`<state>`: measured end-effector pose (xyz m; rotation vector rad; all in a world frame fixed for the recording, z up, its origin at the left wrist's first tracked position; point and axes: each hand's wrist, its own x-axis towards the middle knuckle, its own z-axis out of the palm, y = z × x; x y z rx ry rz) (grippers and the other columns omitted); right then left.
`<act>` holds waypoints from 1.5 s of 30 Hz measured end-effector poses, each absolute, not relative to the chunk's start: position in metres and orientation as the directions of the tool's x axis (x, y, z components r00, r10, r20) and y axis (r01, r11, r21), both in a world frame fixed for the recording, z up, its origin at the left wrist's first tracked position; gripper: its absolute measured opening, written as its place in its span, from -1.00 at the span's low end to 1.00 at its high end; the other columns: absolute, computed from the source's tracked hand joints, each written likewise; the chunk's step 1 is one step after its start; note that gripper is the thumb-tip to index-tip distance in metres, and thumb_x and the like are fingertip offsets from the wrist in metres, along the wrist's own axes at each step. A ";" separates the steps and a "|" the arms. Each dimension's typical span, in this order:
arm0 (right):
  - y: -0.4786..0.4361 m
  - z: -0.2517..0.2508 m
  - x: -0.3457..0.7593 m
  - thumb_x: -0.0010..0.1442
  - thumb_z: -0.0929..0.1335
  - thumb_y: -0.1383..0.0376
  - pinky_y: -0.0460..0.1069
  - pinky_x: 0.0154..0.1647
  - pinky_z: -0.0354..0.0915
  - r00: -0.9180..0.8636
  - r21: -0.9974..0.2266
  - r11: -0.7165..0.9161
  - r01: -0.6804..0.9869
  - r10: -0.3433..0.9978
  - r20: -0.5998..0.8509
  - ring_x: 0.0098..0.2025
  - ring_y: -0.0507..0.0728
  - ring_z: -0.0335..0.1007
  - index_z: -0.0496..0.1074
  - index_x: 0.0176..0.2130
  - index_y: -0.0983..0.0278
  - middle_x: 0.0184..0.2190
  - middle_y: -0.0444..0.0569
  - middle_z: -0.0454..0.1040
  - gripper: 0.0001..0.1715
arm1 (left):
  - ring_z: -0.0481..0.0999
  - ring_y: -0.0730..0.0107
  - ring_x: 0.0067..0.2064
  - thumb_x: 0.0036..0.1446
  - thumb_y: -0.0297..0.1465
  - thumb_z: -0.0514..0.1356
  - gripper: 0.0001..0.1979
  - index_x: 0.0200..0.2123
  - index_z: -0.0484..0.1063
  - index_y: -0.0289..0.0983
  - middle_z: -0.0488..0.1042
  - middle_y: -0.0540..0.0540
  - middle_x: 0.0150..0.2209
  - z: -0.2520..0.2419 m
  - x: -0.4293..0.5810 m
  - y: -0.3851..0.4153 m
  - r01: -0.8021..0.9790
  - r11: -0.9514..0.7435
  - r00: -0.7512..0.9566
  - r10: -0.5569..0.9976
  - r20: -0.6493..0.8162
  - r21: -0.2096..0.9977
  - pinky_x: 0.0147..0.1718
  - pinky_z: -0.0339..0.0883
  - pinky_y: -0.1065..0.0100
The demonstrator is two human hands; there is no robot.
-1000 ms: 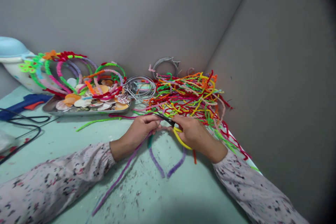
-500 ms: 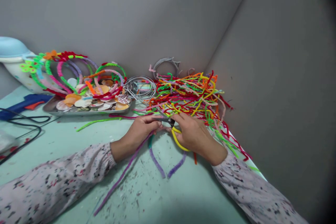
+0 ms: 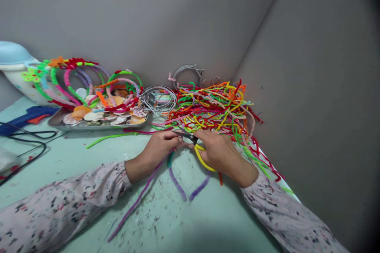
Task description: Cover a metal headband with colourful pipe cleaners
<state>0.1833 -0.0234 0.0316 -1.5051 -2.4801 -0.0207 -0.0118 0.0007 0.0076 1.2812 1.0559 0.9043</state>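
Observation:
My left hand [image 3: 158, 148] is closed in a pinch on a purple pipe cleaner [image 3: 139, 197] whose long end trails down across the table toward me. A purple-wrapped headband [image 3: 185, 187] curves below both hands. My right hand [image 3: 218, 152] grips yellow-handled scissors [image 3: 202, 158]; their dark blades [image 3: 185, 135] point left and meet the fingertips of my left hand. Both hands sit at the near edge of a big heap of coloured pipe cleaners [image 3: 215, 108].
A metal tray [image 3: 59, 120] with shells and wrapped headbands [image 3: 74, 81] stands at the back left. Bare wire hoops [image 3: 157, 99] lie beside it. A blue glue gun [image 3: 25, 116] with black cord sits far left. Grey walls close the corner. Fuzz scraps dot the green table [image 3: 178, 225].
The scissor blades closed slightly and shifted a little by my left fingertips. The pipe cleaner's loose tail moved a bit to the right. Hands stayed in place.

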 end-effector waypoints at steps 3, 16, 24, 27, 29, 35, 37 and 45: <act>-0.023 0.032 0.186 0.22 0.27 0.26 -0.04 -0.25 0.17 -0.431 -0.115 0.461 0.880 0.876 0.216 -0.17 0.14 0.42 0.36 -0.13 0.22 -0.22 -0.01 0.51 -0.79 | 0.20 0.53 -0.53 0.00 -0.34 0.22 -0.85 -0.43 0.53 -0.31 0.34 0.05 -0.58 0.010 -0.012 0.000 0.084 0.060 0.306 0.948 -0.083 0.995 -0.54 0.03 0.44; -0.023 0.033 0.181 0.08 0.32 0.31 -0.01 -0.25 0.18 -0.432 -0.016 0.452 0.892 0.862 0.266 -0.22 0.16 0.36 0.34 0.00 0.22 -0.23 0.00 0.44 -0.56 | 0.17 0.56 -0.57 -0.06 -0.44 0.23 -0.74 -0.23 0.57 -0.28 0.35 0.07 -0.61 0.010 -0.010 -0.001 -0.015 0.139 0.261 0.957 -0.130 0.990 -0.55 0.04 0.45; -0.023 0.033 0.181 0.09 0.32 0.29 -0.01 -0.29 0.17 -0.427 -0.005 0.443 0.897 0.867 0.258 -0.26 0.15 0.37 0.34 -0.04 0.21 -0.23 -0.01 0.44 -0.61 | 0.15 0.55 -0.59 -0.06 -0.41 0.25 -0.80 -0.30 0.59 -0.29 0.32 0.08 -0.65 0.015 -0.009 -0.002 0.015 0.114 0.256 0.960 -0.114 0.993 -0.57 0.03 0.43; -0.024 0.033 0.181 0.12 0.32 0.28 -0.02 -0.28 0.17 -0.432 -0.026 0.451 0.892 0.868 0.244 -0.23 0.15 0.38 0.34 -0.06 0.22 -0.23 0.00 0.46 -0.65 | 0.18 0.54 -0.58 -0.07 -0.41 0.25 -0.85 -0.39 0.58 -0.30 0.34 0.05 -0.65 0.016 -0.009 -0.003 0.010 0.120 0.280 0.953 -0.118 0.993 -0.56 0.05 0.43; -0.024 0.032 0.181 0.14 0.31 0.27 -0.02 -0.27 0.17 -0.438 -0.047 0.460 0.887 0.868 0.233 -0.20 0.15 0.38 0.34 -0.07 0.22 -0.21 0.00 0.46 -0.69 | 0.20 0.54 -0.57 -0.07 -0.41 0.25 -0.86 -0.41 0.58 -0.31 0.38 0.04 -0.63 0.015 -0.009 -0.002 0.010 0.117 0.288 0.951 -0.115 0.993 -0.55 0.06 0.43; -0.025 0.034 0.183 0.13 0.28 0.34 -0.04 -0.28 0.16 -0.445 -0.070 0.469 0.881 0.868 0.220 -0.20 0.14 0.39 0.34 -0.10 0.21 -0.22 -0.02 0.48 -0.71 | 0.22 0.53 -0.53 -0.06 -0.40 0.24 -0.86 -0.40 0.56 -0.33 0.45 0.00 -0.53 0.012 -0.011 -0.001 0.053 0.097 0.268 0.957 -0.107 0.994 -0.54 0.06 0.45; -0.025 0.036 0.183 0.11 0.28 0.38 -0.04 -0.30 0.15 -0.447 -0.049 0.467 0.883 0.868 0.217 -0.22 0.13 0.39 0.35 -0.11 0.21 -0.24 -0.03 0.48 -0.70 | 0.20 0.54 -0.54 -0.07 -0.40 0.24 -0.87 -0.44 0.55 -0.33 0.41 0.02 -0.56 0.013 -0.011 -0.001 0.064 0.090 0.265 0.959 -0.104 0.994 -0.54 0.04 0.45; -0.024 0.036 0.181 0.09 0.32 0.30 -0.03 -0.31 0.15 -0.444 -0.007 0.459 0.888 0.863 0.242 -0.26 0.14 0.35 0.35 -0.07 0.21 -0.26 -0.01 0.44 -0.65 | 0.12 0.56 -0.60 -0.06 -0.46 0.21 -0.76 -0.27 0.59 -0.27 0.34 0.07 -0.63 0.015 -0.010 -0.003 0.014 0.129 0.273 0.953 -0.128 0.992 -0.58 -0.02 0.43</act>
